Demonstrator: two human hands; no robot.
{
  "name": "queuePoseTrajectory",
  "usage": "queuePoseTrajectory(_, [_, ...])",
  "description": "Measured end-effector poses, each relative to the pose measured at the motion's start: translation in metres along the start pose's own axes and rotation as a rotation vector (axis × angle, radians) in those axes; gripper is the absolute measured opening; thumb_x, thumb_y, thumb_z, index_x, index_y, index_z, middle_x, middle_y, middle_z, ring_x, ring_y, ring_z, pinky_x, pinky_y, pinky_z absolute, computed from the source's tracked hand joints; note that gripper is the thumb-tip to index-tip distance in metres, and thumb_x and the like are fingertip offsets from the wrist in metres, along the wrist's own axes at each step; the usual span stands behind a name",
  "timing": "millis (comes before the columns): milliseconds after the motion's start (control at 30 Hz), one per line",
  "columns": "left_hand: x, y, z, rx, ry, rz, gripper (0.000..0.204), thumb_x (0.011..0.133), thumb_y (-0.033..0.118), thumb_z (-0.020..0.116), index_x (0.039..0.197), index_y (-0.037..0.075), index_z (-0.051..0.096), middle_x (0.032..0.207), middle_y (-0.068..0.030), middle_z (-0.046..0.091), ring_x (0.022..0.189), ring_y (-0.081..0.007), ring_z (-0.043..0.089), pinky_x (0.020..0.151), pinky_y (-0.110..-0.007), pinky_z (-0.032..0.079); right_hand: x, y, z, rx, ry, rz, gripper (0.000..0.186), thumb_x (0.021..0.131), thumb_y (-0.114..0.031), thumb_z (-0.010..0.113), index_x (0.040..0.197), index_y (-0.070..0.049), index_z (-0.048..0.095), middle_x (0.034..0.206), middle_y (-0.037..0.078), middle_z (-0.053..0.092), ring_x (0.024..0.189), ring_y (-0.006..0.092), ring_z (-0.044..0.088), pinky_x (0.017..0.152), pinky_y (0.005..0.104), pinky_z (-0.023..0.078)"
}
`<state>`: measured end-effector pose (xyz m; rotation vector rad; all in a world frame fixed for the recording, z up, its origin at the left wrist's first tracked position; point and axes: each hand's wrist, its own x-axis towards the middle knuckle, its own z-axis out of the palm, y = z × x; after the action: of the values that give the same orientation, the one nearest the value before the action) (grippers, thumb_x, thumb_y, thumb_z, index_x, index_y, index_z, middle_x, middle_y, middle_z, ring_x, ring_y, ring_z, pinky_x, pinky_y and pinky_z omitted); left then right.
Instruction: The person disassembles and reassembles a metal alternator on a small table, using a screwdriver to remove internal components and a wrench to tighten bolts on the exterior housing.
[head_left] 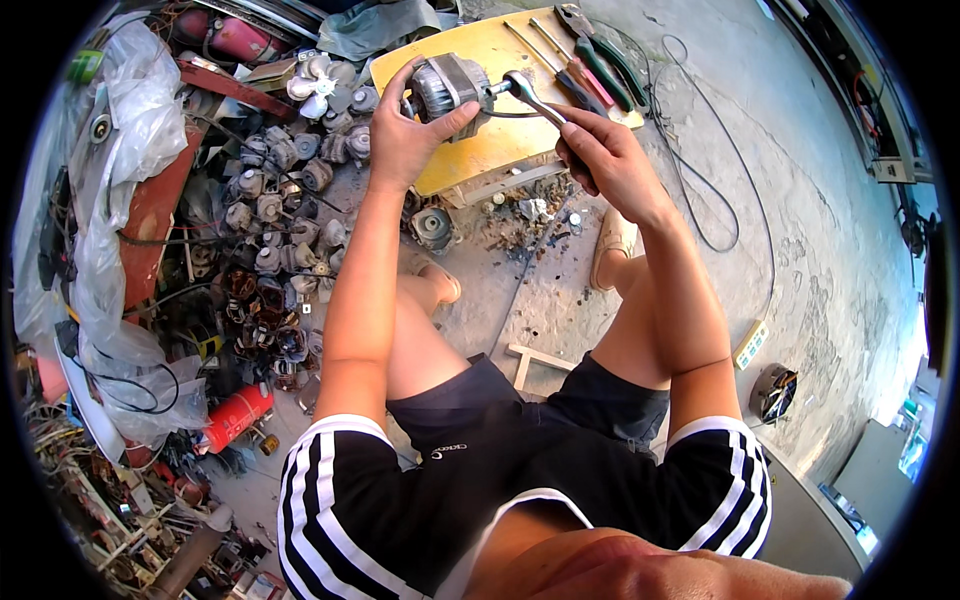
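- Left hand [405,135] is wrapped round a small grey electric motor [447,88], held up near the top centre of the frame, just over a yellow work board [470,150].
- Right hand [610,160] is closed on the handle of a metal wrench [527,95], its head sitting right on the motor's shaft end.
- On the board's far side: screwdrivers [560,60] and green-handled pliers [600,50].
- Upper left is a heap of old fan motors [285,190] and a white fan blade [315,85]; plastic sheeting [120,150] drapes the left edge.
- A red cylinder [235,415] lies lower left, and a black cable [700,190] loops over the concrete floor [800,200].
- Can't make out the fastener, the wrench head covers it.
- Junk at lower left is too jumbled to name.
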<state>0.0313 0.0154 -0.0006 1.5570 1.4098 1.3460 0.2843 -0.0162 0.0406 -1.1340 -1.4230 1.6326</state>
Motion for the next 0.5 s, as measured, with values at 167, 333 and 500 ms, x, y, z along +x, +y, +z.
queuePoseTrajectory(167, [-0.002,-0.003,0.008,0.018,0.005,0.047,0.084,0.065,0.036,0.090,0.130,-0.002,0.051,0.113,-0.0140,0.065,0.102,-0.0184,0.064,0.090,-0.031,0.051,0.000,0.000,0.000,-0.062,0.023,0.016,0.038,0.102,-0.019,0.046,0.135,-0.001,0.052,0.080,-0.003,0.052,0.059,0.0026,0.044,0.047,0.0194,0.036])
queuePoseTrajectory(333, [-0.004,-0.008,0.016,0.002,-0.002,0.066,0.083,0.066,0.036,0.090,0.128,-0.001,0.050,0.112,-0.0139,0.065,0.101,-0.0184,0.064,0.089,-0.031,0.052,0.000,0.003,-0.005,-0.078,0.009,0.049,0.037,0.102,-0.019,0.047,0.133,0.000,0.054,0.079,-0.003,0.053,0.059,0.0032,0.045,0.048,0.0198,0.038])
queuePoseTrajectory(500, [-0.008,-0.010,0.011,0.023,-0.048,0.051,0.087,0.064,0.037,0.090,0.130,0.001,0.048,0.113,-0.0132,0.064,0.102,-0.0197,0.063,0.089,-0.032,0.052,-0.002,-0.005,-0.010,0.068,-0.094,0.118,0.039,0.099,-0.018,0.050,0.132,0.001,0.053,0.077,-0.002,0.054,0.057,0.0038,0.045,0.047,0.0194,0.037])
